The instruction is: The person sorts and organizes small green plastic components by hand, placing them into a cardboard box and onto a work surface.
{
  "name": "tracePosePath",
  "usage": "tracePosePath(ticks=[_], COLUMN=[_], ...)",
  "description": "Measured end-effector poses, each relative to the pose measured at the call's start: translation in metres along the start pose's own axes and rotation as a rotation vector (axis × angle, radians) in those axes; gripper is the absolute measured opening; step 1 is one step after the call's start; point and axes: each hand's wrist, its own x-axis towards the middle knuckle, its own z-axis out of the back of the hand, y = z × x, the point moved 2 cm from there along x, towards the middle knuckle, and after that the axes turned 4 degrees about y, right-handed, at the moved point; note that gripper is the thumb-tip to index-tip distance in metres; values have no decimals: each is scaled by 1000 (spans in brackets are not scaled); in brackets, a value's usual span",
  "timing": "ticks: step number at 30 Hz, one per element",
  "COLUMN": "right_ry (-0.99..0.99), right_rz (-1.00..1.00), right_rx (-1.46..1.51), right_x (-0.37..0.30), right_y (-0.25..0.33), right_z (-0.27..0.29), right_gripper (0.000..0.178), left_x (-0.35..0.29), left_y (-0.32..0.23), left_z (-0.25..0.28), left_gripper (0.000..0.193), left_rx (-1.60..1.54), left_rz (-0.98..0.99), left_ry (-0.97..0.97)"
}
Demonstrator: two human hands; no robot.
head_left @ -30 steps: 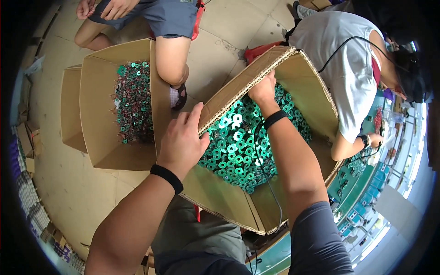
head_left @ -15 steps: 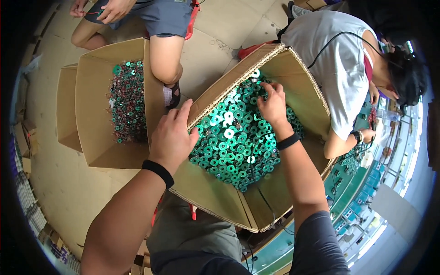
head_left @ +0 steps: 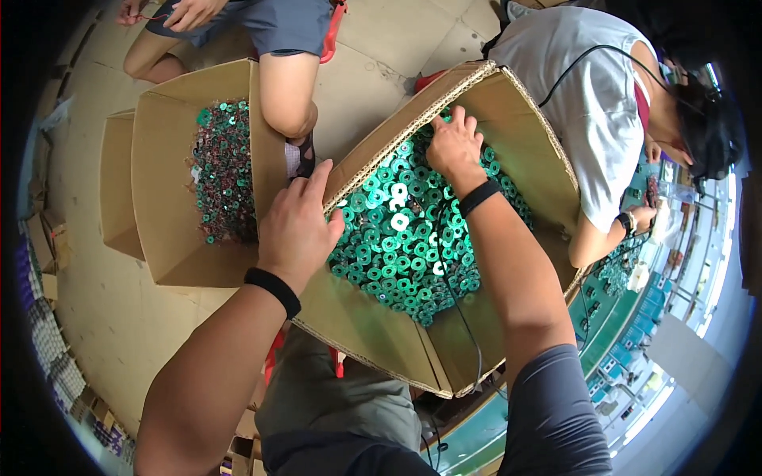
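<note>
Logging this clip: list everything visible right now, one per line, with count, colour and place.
Large cardboard box: one, brown, centre
Ring-shaped pieces: too many to count, mostly green, inside it
Cable: one, black, across the pieces and near wall
Smaller cardboard box: one, brown, left
Mixed small parts: uncountable, green and reddish, inside that
Third box: one, brown, far left
Co-workers: two; grey-blue shorts upper left, pale grey top right
Workbench: one, green, right
Floor: tan, tiled
Wristbands: two, black, one per wrist
Left hand: one, at the large box's rim
Right hand: one, over the ring-shaped pieces
</note>
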Motion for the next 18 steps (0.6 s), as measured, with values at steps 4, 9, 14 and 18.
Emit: tracePosePath(ticks=[4, 9, 14, 18], right_ry=[-76, -102, -282, -300], right_rz=[-14, 38, 77, 92], right_rx=[81, 81, 179, 210], right_x=[7, 15, 17, 0], right_y=[-11, -8, -20, -37], right_z=[-2, -11, -17, -32], right_gripper=[45, 40, 40, 39], left_x=[-2, -2, -2, -2], left_y=[-2, -2, -2, 0], left_z=[-1, -1, 0, 1], left_gripper=[70, 70, 69, 69], left_rx=[18, 16, -13, 4], left_rz=[-7, -5, 5, 6], left_ry=[-9, -14, 4, -7])
